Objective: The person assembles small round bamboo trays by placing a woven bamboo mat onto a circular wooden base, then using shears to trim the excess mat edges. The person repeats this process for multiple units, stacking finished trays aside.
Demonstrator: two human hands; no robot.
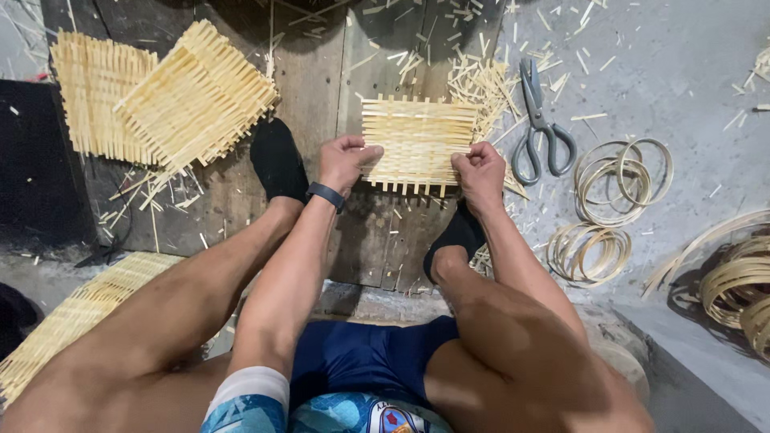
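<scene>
Both of my hands grip one woven bamboo mat (pixel 417 144) that lies on the wooden board (pixel 313 72) between my feet. My left hand (pixel 343 163) is curled over the mat's left edge, thumb on top, fingers folded so the tips are hidden. My right hand (pixel 480 170) is a closed fist on the right edge, pinching the slats; what the fingertips do underneath I cannot see. A dark band (pixel 326 195) sits on my left wrist. My black socks (pixel 277 160) rest on the board; the right one is mostly hidden behind my forearm.

Scissors (pixel 536 120) lie just right of the mat among loose cut splints (pixel 481 80). Coils of bamboo strip (pixel 618 180) lie further right on the concrete, and more at the right edge are cut off by the frame. Two finished mats (pixel 160 96) overlap at upper left. Another woven piece (pixel 72 317) at lower left is partly hidden by my leg.
</scene>
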